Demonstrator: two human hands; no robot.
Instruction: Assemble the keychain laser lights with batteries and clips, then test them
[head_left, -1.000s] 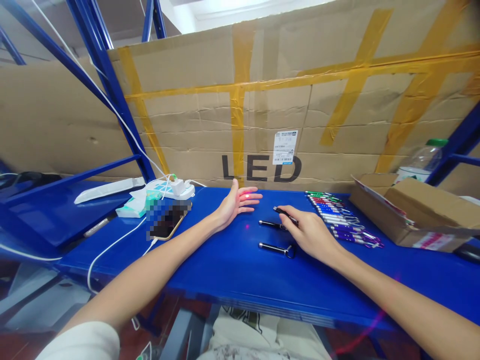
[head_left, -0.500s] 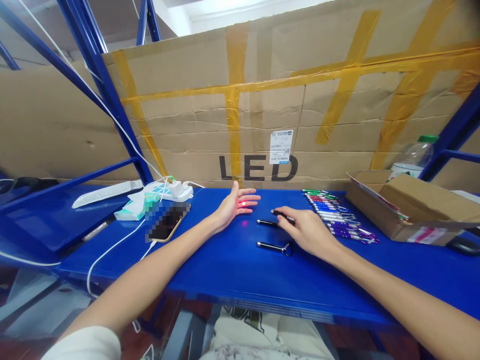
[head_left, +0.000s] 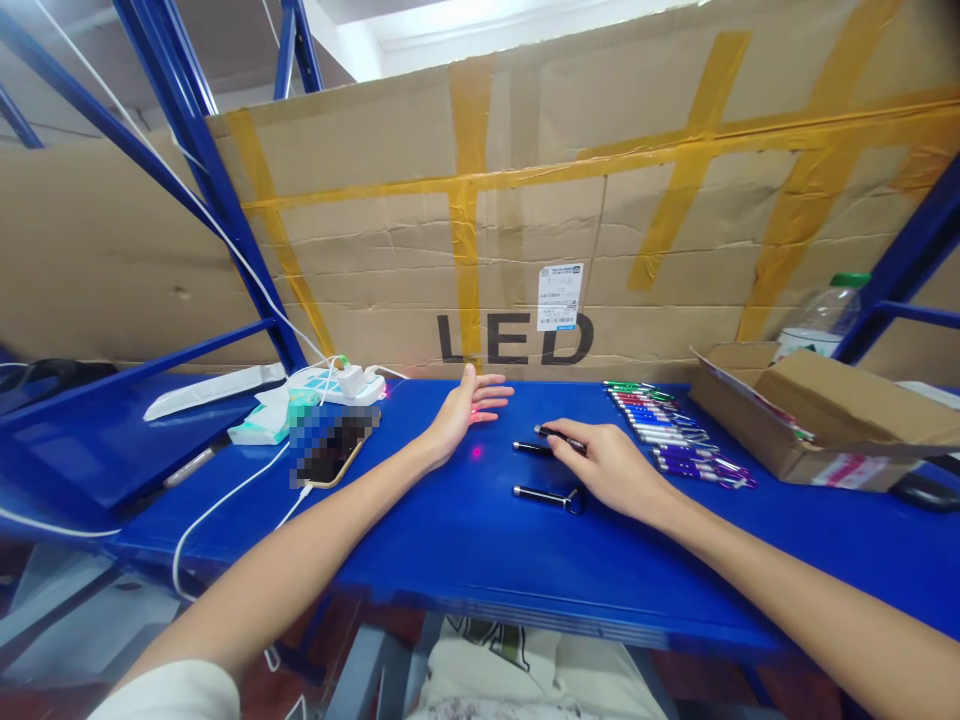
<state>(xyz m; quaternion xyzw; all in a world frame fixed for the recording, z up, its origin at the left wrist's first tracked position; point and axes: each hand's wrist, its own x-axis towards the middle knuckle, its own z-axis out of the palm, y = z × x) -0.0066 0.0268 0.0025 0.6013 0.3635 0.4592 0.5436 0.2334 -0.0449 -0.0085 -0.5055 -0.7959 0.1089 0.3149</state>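
Right-hand fingers (head_left: 577,430) around one black pen (head_left: 561,437), two others (head_left: 540,494) nearby

right hand (head_left: 611,465) holds black pointer (head_left: 559,437); left hand (head_left: 452,420) red-lit.

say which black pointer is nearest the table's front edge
The black pointer with its end ring showing; the other two are farther back, one in the right hand.

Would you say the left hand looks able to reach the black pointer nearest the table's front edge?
Probably yes; the left hand is open, with blue tabletop between it and that pointer.
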